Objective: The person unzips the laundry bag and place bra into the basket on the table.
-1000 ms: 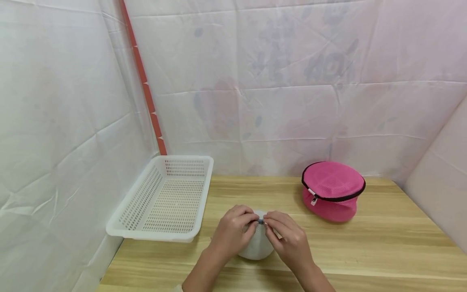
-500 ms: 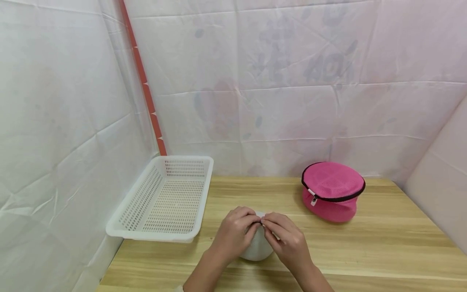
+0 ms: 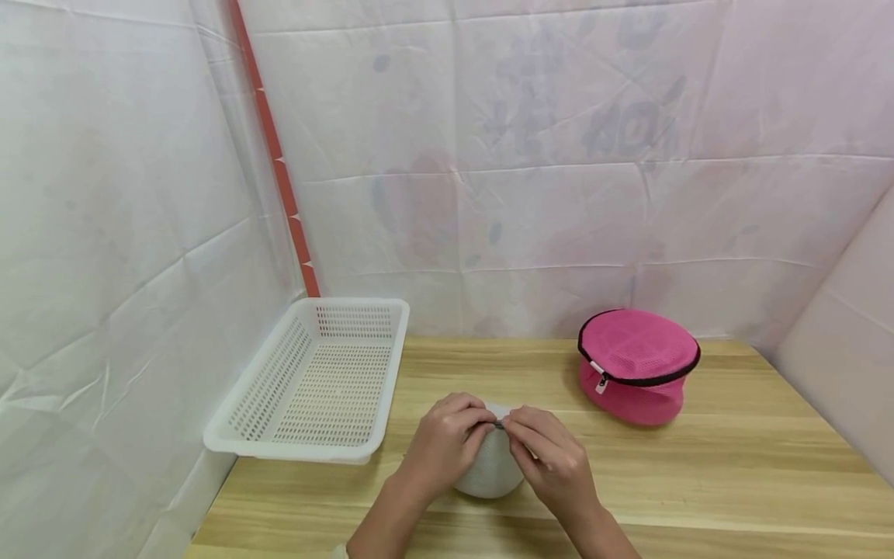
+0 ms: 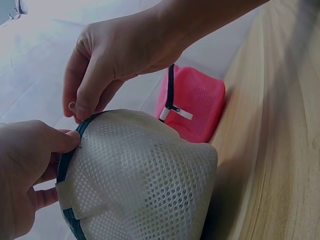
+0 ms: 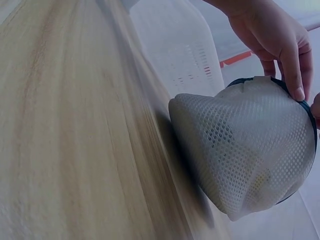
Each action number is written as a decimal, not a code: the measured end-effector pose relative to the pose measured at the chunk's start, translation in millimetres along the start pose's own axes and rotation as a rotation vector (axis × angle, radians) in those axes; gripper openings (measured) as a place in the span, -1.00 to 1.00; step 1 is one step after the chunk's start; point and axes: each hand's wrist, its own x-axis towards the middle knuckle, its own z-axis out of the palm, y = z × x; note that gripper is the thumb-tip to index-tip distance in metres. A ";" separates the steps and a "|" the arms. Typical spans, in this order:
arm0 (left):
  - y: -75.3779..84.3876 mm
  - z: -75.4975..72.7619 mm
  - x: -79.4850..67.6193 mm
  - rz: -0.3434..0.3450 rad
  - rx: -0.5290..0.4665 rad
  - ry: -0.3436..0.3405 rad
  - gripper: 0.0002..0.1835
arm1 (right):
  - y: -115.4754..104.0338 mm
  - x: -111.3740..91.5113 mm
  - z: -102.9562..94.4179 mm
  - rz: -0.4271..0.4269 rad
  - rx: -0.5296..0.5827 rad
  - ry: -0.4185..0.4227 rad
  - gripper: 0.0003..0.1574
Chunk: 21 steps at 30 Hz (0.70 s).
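A white mesh laundry bag (image 3: 491, 466) with a dark blue-green zipper along its rim stands on the table between the hands. My left hand (image 3: 441, 442) pinches that zippered edge between thumb and fingers, by a small fabric tab (image 4: 64, 195). On the other side, my right hand (image 3: 552, 454) pinches the zipper at the rim, its fingertips close to the left ones. A small pale ring (image 4: 72, 105) shows at the right fingertips in the left wrist view. Through the mesh, a faint yellowish patch (image 5: 260, 177) shows in the right wrist view.
A pink mesh bag (image 3: 639, 345) with a black zipper stands at the back right of the wooden table (image 3: 754, 466). To the left is a white perforated plastic basket (image 3: 391, 388). White sheeting (image 3: 531, 217) hangs behind and at both sides.
Both hands stay at the bag's rim. Their fingertips closed together half a second ago, covering the zipper, and are now slightly apart with a short dark stretch showing between them.
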 end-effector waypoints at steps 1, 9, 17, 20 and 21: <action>-0.7 -0.3 -0.1 -0.004 0.001 0.002 -0.95 | 0.2 0.2 -0.3 0.002 -0.003 0.001 -0.70; -5.9 -3.9 -0.7 -0.034 -0.005 0.021 -0.93 | 1.8 1.5 -1.2 0.012 -0.027 0.015 -0.71; -6.6 -4.8 -1.2 -0.036 0.009 0.015 -0.93 | 0.8 -0.7 -2.5 0.050 -0.043 -0.009 -0.68; -5.2 -4.4 -0.8 -0.033 0.011 0.011 -0.93 | 0.5 -1.1 -1.8 0.051 -0.034 -0.006 -0.69; -4.5 -4.2 -0.7 -0.031 0.010 0.009 -0.92 | 0.4 -1.1 -1.3 0.049 -0.028 -0.004 -0.69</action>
